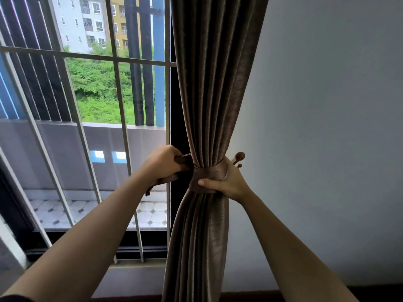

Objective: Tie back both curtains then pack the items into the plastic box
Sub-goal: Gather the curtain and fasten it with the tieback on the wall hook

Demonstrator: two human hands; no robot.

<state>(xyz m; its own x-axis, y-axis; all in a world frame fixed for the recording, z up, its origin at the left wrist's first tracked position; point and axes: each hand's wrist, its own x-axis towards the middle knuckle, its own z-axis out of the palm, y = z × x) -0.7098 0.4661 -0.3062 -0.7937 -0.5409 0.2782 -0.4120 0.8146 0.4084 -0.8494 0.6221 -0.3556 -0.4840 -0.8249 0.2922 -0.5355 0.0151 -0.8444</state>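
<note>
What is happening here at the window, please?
A person is tying back the brown curtain. The tieback is already wrapped around the gathered fabric. The left hand pulls its loose end toward the window, and the right hand grips the band beside the wooden wall hook. It is not yet fastened on the hook.

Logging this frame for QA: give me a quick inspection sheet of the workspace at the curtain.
Surface: no table or work surface seen; plain wall on the right, dark floor strip at the bottom.
Job's things: brown curtain gathered, tieback band wrapped around it; wooden hook on the wall behind. Plastic box: nothing seen.
Clutter: nothing seen.
Grippers: left hand grips the band's loose end; right hand clasps the band at the curtain.
Cables: nothing seen.
Surroundings: window grille, tiled balcony, greenery and buildings outside.
</note>
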